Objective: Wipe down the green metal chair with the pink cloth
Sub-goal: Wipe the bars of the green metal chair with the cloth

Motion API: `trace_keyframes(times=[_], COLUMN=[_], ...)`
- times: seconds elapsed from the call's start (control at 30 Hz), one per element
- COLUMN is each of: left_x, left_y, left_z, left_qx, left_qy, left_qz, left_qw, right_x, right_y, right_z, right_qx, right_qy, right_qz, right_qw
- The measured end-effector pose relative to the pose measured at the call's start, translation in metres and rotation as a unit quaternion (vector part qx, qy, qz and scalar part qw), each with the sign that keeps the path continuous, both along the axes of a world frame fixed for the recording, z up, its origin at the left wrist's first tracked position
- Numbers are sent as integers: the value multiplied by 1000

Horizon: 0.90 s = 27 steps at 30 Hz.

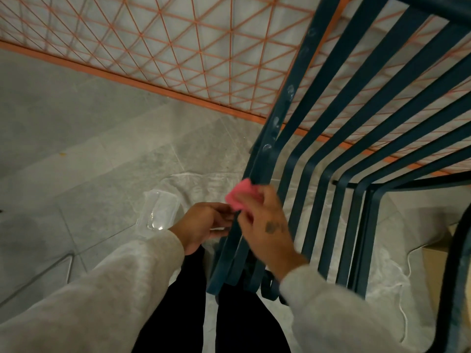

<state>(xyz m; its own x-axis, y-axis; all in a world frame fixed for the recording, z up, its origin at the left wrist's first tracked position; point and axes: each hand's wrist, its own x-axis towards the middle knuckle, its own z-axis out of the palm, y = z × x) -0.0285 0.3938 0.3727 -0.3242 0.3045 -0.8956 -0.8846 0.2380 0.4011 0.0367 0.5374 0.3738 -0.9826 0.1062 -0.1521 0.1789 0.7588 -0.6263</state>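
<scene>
Mid-wipe — right hand (267, 225) pinching pink cloth (240, 193) on chair (367, 128) outer slat; left hand (204, 225) clasps slat edge; next — rub upward at spots, I'd say.

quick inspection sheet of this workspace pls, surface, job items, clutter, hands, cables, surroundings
surface: grey tiled floor, with a pale sheet spread under the chair
job's things: green metal chair, slatted, white spots on its left edge bar; pink cloth pressed to that bar
clutter: clear plastic container on the floor
grippers: right hand holds the cloth; left hand grips the chair edge
cables: thin white cord on the floor at right
surroundings: orange wire-mesh panel behind
</scene>
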Motion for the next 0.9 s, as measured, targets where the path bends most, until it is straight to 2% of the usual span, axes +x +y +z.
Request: trace_keyframes(times=[0.1,0.17,0.27,0.37,0.43,0.6,0.7,0.77,0.9], left_x=[-2,-5,-5,-3,-2,1,5,10,17], left_y=[-4,-7,-11,-12,-13,-12,-18,-23,-34], left_z=[0,-1,-6,-8,-8,-8,-10,-12,-8], left_qx=[3,12,30,37,38,45,40,24,23], left_qy=[-13,-26,-40,-42,-39,-41,-46,-59,-94], left_qz=[-25,-30,-26,-19,-10,7,18,6,4], left_qw=[1000,999,998,998,998,998,998,998,995], right_x=[34,34,-3,-60,-90,-97,-61,-42,-54], right_y=[-9,-2,20,48,57,30,-7,-21,-2], right_z=[-3,0,13,26,31,13,15,24,27], right_qx=[-110,-140,-87,27,106,246,271,247,177], right_qy=[-40,-77,-81,-27,-24,-180,-231,-226,-178], right_qz=[-17,-26,-2,61,130,209,265,325,347], right_qw=[993,987,993,997,986,929,896,885,903])
